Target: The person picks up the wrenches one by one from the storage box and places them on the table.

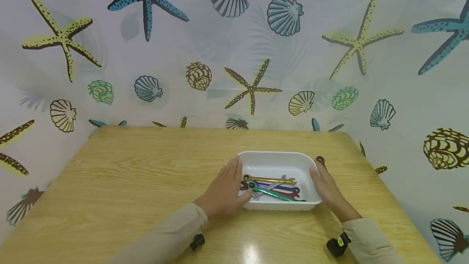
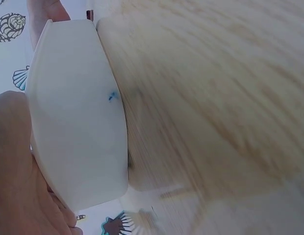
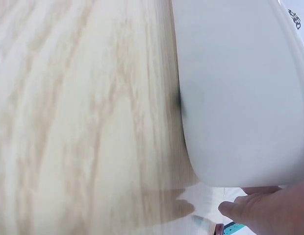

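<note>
A white plastic tray (image 1: 282,206) sits right of centre on the table, with several combination wrenches inside. Among them are a gold wrench (image 1: 271,179), a green wrench (image 1: 272,192), a purple wrench (image 1: 291,189), and silver and red ones partly covered. My left hand (image 1: 225,188) holds the tray's left end, fingers along the outside and thumb over the rim. At the opposite end my right hand (image 1: 327,188) grips the rim, its thumb on the inner side and fingers outside. The left wrist view shows the tray's outer wall (image 2: 78,107) close over the wood.
Just beyond my right hand, outside the tray, the dark brown ring end of a wrench (image 1: 320,160) shows. The wooden table (image 1: 146,166) extends far to the left. A cloth printed with shells and starfish (image 1: 176,44) hangs behind and along both sides.
</note>
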Demonstrator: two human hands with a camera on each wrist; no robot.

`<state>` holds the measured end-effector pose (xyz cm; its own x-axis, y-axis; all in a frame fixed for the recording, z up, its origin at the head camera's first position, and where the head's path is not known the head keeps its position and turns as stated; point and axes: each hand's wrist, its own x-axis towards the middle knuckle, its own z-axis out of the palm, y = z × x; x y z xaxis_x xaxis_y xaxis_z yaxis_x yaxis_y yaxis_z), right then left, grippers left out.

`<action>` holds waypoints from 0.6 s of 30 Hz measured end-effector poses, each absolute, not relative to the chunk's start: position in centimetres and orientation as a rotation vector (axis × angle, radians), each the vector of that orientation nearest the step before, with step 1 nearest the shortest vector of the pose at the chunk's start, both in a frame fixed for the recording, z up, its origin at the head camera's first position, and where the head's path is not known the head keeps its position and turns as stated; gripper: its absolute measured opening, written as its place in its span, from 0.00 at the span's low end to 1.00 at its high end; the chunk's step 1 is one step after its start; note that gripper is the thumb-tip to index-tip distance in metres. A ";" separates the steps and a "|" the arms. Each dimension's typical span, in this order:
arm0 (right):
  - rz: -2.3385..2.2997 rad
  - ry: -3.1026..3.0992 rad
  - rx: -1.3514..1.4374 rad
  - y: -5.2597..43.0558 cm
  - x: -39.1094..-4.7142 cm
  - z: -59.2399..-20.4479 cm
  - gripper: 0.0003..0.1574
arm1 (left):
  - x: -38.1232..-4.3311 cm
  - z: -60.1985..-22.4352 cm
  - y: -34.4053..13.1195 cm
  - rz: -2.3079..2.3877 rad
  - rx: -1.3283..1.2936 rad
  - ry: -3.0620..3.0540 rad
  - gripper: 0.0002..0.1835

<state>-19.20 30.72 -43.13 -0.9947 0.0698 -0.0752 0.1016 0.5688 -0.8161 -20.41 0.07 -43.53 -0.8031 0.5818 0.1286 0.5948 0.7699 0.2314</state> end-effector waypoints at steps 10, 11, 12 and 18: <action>-1.286 2.848 0.166 29.4 -20.2 -42.6 0.41 | -21.1 -43.7 -0.9 -0.437 -0.934 -2.926 0.46; -1.246 2.867 0.160 29.4 -20.2 -42.4 0.42 | -21.1 -43.7 -0.9 -0.435 -0.933 -2.928 0.46; -1.224 2.881 0.146 29.3 -20.3 -42.3 0.43 | -21.2 -43.7 -1.0 -0.433 -0.933 -2.931 0.46; -1.166 3.136 -0.120 28.6 -21.4 -40.8 0.41 | -21.3 -43.5 -1.1 -0.410 -0.931 -2.921 0.46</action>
<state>-21.35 28.55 -40.77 -0.9761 0.0050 0.2171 -0.1381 0.7574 -0.6382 -21.29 -1.06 -43.52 -0.8177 0.5619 0.1254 0.5747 0.7837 0.2359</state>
